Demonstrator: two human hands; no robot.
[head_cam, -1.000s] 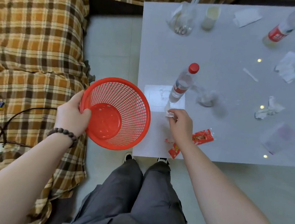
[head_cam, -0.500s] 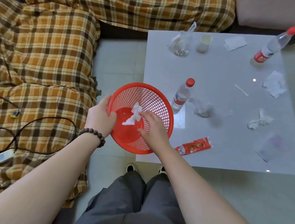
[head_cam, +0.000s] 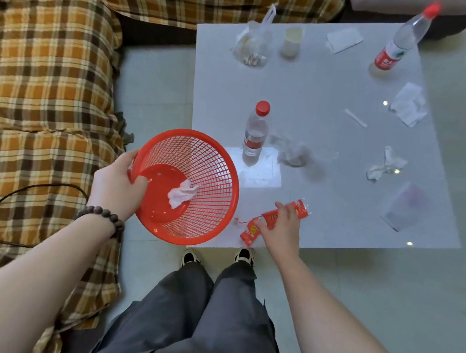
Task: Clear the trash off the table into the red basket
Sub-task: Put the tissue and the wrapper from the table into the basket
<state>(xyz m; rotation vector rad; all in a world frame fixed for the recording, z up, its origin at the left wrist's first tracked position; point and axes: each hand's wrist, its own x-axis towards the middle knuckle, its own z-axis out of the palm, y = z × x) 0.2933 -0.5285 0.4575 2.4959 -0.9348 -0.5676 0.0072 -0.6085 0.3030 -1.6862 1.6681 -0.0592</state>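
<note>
My left hand [head_cam: 118, 184] grips the rim of the red basket [head_cam: 204, 171], which is tilted with its mouth towards me beside the table's near left corner. A crumpled white tissue [head_cam: 181, 195] lies inside it. My right hand [head_cam: 281, 222] rests over a red snack wrapper [head_cam: 251, 230] at the near edge of the white table [head_cam: 332, 86], fingers and thumb closed around its middle. Both ends of the wrapper stick out from under the hand.
On the table stand a water bottle [head_cam: 255, 134], a second bottle [head_cam: 398, 41] and a paper cup [head_cam: 291, 42]. Crumpled plastic [head_cam: 293, 153], tissues [head_cam: 384, 167] [head_cam: 408, 104], a clear bag [head_cam: 405, 205], a knotted bag [head_cam: 253, 45] lie about. A plaid sofa [head_cam: 53, 62] fills the left.
My right hand dropped the white tissue into the basket, then moved right and down onto the red wrapper. The basket stayed in my left hand, shifting slightly.
</note>
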